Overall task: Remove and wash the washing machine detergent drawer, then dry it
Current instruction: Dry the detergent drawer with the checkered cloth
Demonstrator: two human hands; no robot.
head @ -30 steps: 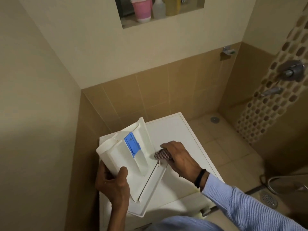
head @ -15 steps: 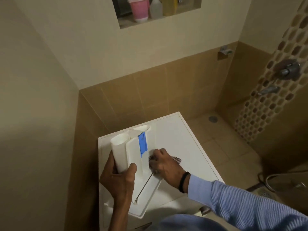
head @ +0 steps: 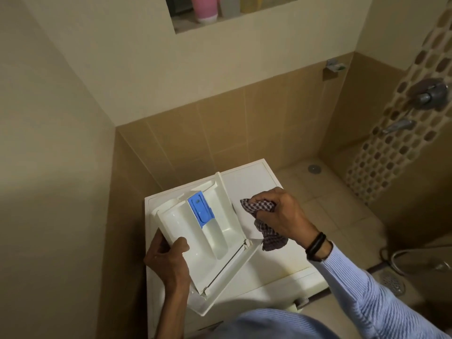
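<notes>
The white detergent drawer (head: 208, 243) with a blue insert (head: 200, 211) is held above the white washing machine top (head: 281, 255), its compartments facing up. My left hand (head: 168, 260) grips the drawer's left edge, thumb over the rim. My right hand (head: 281, 214) holds a crumpled checked cloth (head: 263, 209) just right of the drawer, a little apart from its side wall. A tail of the cloth (head: 274, 241) hangs below that hand.
Tiled walls close in at the left and back. A wall niche (head: 227, 11) holds a pink cup (head: 204, 8) and bottles. A shower tap (head: 430, 95) and spout are on the right wall; floor drains (head: 393, 282) and a hose lie on the floor.
The drawer has turned from standing on edge to lying open side up. My right hand with the cloth has come out of the drawer and moved right.
</notes>
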